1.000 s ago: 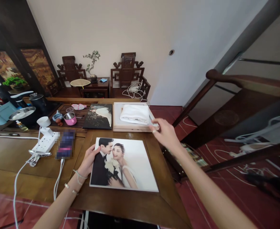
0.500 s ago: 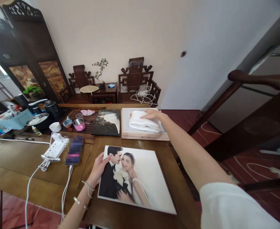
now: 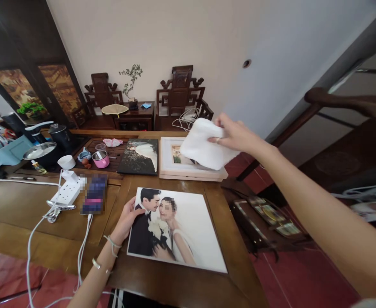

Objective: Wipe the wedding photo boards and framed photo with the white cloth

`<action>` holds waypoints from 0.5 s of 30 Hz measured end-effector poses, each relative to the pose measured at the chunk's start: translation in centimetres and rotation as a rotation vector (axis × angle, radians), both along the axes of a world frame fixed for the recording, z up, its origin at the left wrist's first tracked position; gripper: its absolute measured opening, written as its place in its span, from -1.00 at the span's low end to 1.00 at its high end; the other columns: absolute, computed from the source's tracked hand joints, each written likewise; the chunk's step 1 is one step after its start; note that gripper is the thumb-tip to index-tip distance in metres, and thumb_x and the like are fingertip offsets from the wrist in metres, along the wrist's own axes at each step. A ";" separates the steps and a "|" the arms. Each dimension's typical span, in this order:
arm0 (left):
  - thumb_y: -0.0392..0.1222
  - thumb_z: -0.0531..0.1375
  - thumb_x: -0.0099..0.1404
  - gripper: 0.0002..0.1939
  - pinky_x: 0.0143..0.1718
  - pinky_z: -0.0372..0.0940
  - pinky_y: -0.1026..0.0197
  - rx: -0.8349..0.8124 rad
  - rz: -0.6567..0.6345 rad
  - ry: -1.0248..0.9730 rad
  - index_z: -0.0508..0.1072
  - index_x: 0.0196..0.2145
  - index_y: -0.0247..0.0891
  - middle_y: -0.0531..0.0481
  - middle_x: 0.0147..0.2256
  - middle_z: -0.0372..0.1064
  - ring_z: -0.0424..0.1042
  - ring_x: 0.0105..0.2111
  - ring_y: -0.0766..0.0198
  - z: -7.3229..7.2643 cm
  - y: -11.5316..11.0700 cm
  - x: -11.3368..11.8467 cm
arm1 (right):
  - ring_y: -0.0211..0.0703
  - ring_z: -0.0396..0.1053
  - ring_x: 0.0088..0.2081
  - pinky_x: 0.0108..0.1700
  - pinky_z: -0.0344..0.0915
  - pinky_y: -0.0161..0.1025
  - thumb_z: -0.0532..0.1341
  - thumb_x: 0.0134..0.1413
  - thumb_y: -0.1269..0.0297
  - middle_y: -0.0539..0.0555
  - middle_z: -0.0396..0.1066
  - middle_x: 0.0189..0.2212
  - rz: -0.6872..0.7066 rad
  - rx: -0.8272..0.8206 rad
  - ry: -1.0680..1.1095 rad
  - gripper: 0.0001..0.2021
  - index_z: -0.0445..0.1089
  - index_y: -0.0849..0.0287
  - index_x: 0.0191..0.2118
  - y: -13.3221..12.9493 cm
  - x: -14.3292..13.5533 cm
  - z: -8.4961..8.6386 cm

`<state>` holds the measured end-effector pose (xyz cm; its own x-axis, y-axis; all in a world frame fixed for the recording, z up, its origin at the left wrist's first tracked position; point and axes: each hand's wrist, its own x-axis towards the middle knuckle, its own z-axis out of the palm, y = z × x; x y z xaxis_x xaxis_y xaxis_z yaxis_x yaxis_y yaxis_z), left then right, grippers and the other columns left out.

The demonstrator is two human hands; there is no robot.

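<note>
My right hand (image 3: 231, 133) is closed on a folded white towel (image 3: 203, 145), held up over a light wooden picture frame (image 3: 194, 175). Part of the framed picture shows to the left of the towel; the rest is hidden behind it. In front of me a large wedding photo panel (image 3: 203, 226) lies on the brown wooden table (image 3: 175, 285). My left hand (image 3: 130, 216) grips its left edge, thumb on top and the other fingers partly hidden.
Left of the frame lies a dark photo panel (image 3: 138, 156). A pink cup (image 3: 101, 159), a power strip (image 3: 69, 190) with white cables and a phone (image 3: 94, 194) are further left. Carved chairs (image 3: 182, 96) stand by the wall; a dark bag (image 3: 264, 218) is right of the table.
The towel has been lifted off the frame by my right hand, uncovering part of the framed picture. My left hand stays at the photo panel's edge. The view has shifted slightly.
</note>
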<state>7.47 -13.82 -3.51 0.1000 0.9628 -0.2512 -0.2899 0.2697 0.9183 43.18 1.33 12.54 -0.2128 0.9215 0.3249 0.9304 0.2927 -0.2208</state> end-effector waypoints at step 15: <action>0.01 0.35 0.04 -0.45 -0.09 0.35 0.06 0.243 -0.154 0.447 0.46 -0.06 -0.35 -0.16 -0.09 0.51 0.49 -0.12 0.02 0.0 0.5 -1.6 | 0.08 0.40 -0.23 -0.27 0.38 -0.11 0.08 0.03 0.47 0.23 0.37 -0.18 0.147 0.220 -0.074 -0.69 0.35 0.11 -0.08 -22.8 2.1 -6.8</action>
